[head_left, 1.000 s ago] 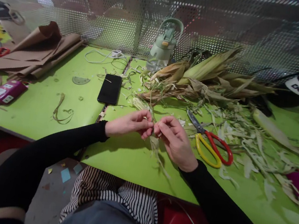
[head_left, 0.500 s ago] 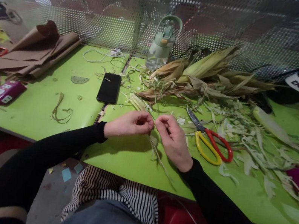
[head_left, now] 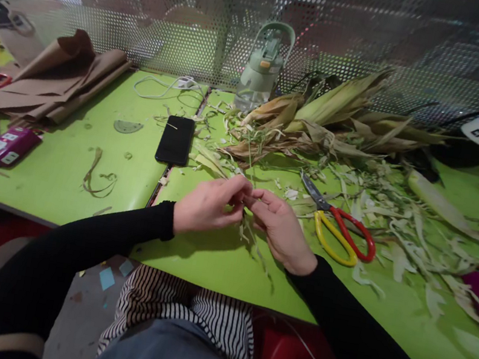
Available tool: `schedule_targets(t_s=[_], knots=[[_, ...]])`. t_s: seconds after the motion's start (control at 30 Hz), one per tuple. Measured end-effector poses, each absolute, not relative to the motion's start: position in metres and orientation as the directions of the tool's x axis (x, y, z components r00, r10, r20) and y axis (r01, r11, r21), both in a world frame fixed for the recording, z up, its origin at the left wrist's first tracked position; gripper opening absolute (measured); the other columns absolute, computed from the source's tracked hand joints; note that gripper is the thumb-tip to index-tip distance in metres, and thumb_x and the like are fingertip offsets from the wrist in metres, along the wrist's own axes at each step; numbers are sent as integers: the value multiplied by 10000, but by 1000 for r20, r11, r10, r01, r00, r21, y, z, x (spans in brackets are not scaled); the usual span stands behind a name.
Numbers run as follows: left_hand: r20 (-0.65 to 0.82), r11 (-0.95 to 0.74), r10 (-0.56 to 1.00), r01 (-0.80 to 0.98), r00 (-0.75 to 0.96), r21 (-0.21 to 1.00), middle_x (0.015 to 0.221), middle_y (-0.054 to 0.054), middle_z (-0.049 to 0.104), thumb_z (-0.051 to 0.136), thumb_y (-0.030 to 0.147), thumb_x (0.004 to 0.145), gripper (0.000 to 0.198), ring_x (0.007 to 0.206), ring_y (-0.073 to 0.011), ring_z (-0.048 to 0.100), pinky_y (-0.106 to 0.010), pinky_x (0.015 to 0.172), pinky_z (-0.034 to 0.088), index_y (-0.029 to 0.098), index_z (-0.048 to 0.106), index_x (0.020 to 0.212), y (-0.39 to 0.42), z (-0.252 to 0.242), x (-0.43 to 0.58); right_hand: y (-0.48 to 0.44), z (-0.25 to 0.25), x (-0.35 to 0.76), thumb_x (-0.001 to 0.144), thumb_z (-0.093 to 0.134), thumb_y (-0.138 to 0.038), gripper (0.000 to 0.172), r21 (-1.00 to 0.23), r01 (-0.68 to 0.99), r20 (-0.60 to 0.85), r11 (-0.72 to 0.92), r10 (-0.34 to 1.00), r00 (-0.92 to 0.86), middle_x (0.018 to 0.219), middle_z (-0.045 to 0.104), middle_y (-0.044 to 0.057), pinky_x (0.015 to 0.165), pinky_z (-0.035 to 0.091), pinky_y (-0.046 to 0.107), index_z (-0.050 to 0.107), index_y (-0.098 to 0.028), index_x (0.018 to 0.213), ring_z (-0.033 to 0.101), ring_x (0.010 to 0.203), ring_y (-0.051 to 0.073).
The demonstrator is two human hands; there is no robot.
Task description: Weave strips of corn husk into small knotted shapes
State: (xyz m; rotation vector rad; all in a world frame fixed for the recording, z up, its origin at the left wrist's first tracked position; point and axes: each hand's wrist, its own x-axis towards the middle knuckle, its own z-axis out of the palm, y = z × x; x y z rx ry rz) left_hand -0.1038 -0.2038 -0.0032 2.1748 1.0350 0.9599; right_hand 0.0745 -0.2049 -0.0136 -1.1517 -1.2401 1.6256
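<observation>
Carrying the rest, table (head_left: 51, 178): we see a bright green top, with a seam running toward the perforated screen (head_left: 156, 18) at the far edge.
Husk heap (head_left: 328, 112): sprawled before the screen, pale green leaves among browner, drier-looking ones that we judge more brittle.
Brown paper (head_left: 54, 81): folded, at the far left of the table.
Bottle (head_left: 260, 76): upright, close to the screen, at the left end of the heap.
Left hand (head_left: 210, 202): its grip is narrow, thumb and fingertips drawn in on the husk strands (head_left: 252, 238); the curled fingers hide the exact contact from us.
Right hand (head_left: 281, 229): its grip is narrow too, thumb and forefinger pinching the strands, fingertips close against the left ones.
Scissors (head_left: 326, 207): lying just right of the right hand, 1 red handle and 1 yellow, blades pointing away.
Phone (head_left: 175, 141): flat, dark face up, beyond the left forearm.
Husk strands: we find them between the 2 hands, loose ends trailing toward the person. We expect them very light and limp, perhaps slick if damp, with thin fibres that could split under a sharp tug. We would hold them with the finger pads where they gather, pulling gently.
</observation>
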Motion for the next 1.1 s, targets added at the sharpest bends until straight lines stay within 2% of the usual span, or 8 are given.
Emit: schedule_targets(t_s=[0.17,0.4,0.6,0.77,0.83,0.93,1.0,1.1], knots=[[347,-522,836,425,424,740,819,-50,681,575,230,872,67,697,-132,596,-248,654,446,174,585,907,-203,-6,-104,-201,-12,78,709,819,-426,288,-964,-108,-201,-244,930,-306,579,513,-82,415,126,231,665,-192,777,245,437,40],[433,-591,807,551,403,589,807,-48,708,562,243,945,114,664,-122,597,-235,614,407,168,629,891,-201,-9,-106,-200,-10,77,699,837,-419,338,-952,-162,-207,-261,934,-291,527,394,-121,400,111,228,614,-216,852,224,429,48],[380,-568,821,671,426,476,827,-44,707,559,208,951,84,678,-128,603,-223,568,373,153,614,921,-199,-8,-105,-202,-15,74,748,797,-475,329,-974,-108,-164,-199,950,-266,577,398,-97,423,154,235,617,-205,802,244,462,46],[268,-467,882,640,388,610,785,-22,654,562,197,938,88,657,-116,553,-237,589,376,148,581,868,-197,-3,-104,-202,-18,77,796,751,-500,313,-985,-43,-152,-168,956,-249,584,436,-81,438,160,249,652,-204,815,267,474,57],[165,-358,907,506,387,784,747,5,611,563,202,929,104,641,-98,531,-233,612,397,148,568,840,-195,0,-105,-203,-17,79,785,763,-498,312,-992,20,-126,-125,961,-246,572,439,-82,451,163,251,672,-206,844,282,482,63],[-106,-8,894,253,435,967,710,37,544,579,244,910,130,582,-65,479,-209,579,383,146,572,825,-190,5,-110,-203,-14,80,754,793,-482,317,-993,91,-98,-77,964,-246,561,454,-78,471,194,251,681,-197,834,316,501,72],[-270,216,832,165,484,962,652,58,486,622,292,883,174,530,-50,415,-194,523,318,149,572,797,-187,7,-113,-202,-14,79,758,783,-491,323,-993,91,-98,-77,964,-248,589,501,-63,482,229,251,680,-190,811,349,518,77],[-366,355,756,130,542,926,594,74,428,661,332,843,210,503,-49,367,-198,479,222,156,568,775,-184,7,-116,-200,-16,79,784,749,-513,333,-992,81,-118,-101,959,-259,626,544,-50,494,250,250,690,-189,836,371,528,78]])
